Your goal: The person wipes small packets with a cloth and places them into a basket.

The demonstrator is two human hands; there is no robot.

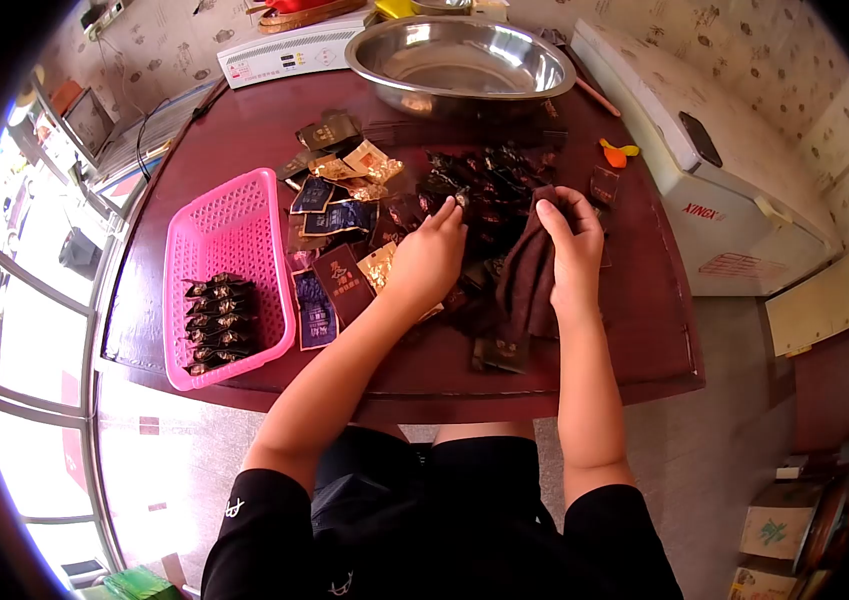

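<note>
Basket (229, 235) sits on the table (644, 345), left side of the frame, with packets (216, 322) inside. Loose packets (340, 218) are heaped mid-frame, bowl (454, 70) behind them up top, freezer (714, 225) off upper right.

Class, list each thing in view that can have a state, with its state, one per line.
Right hand: pinching brown cloth
Brown cloth: gathered, hanging
Left hand: fingers bent at dark packet pile, grip unclear
Pink basket: upright, partly filled
Black packets inside: lined up
Flat packets: loose, overlapping
Steel basin: upright
White freezer: lid shut
</note>
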